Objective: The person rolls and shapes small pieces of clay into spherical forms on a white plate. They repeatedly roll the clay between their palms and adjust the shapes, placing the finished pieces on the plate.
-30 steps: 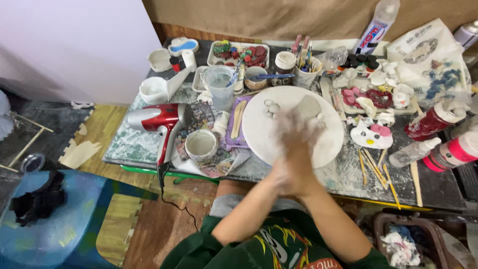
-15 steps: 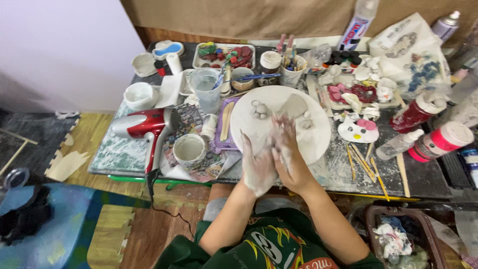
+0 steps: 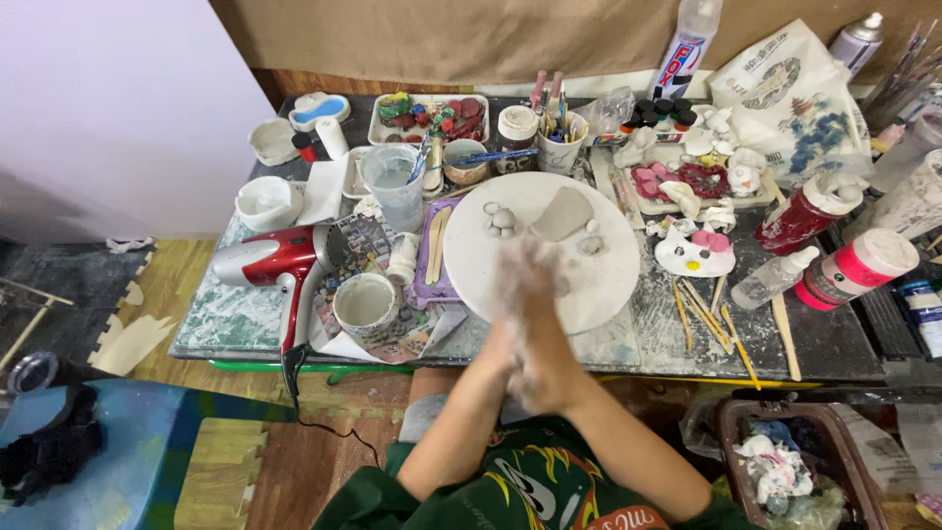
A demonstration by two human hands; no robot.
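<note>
A tall clear bottle (image 3: 687,44) with a blue and red label is seen standing at the back edge of the table (image 3: 226,314), a white printed bag (image 3: 800,108) with blue and red pictures beside it, and a grey spray can (image 3: 856,39) at the far right corner. Two red bottles with white caps (image 3: 810,211) (image 3: 856,267) are laid at the right side, with a small clear squeeze bottle (image 3: 770,278) between them. A round white board (image 3: 608,285) is placed mid-table; on it a flat grey clay slab (image 3: 561,213) and small grey clay balls (image 3: 500,218) are spread, well apart from the near rim. The left hand (image 3: 505,339) and right hand (image 3: 545,344) are pressed together palm to palm over the near edge of the board, blurred and dusted white; whether a lump is held between the palms cannot be told. A red hair dryer (image 3: 270,260) is laid at the left, its cord hung over the table edge, with a white cup (image 3: 365,302) just beside it and a clear water cup (image 3: 392,182) behind. A white cat-shaped palette (image 3: 695,253) is set right of the board, wooden sticks (image 3: 706,314) near it. Open room is left only on the near half of the board; the rest of the tabletop is crowded. A bin (image 3: 785,461) with white rags is seen below right.
</note>
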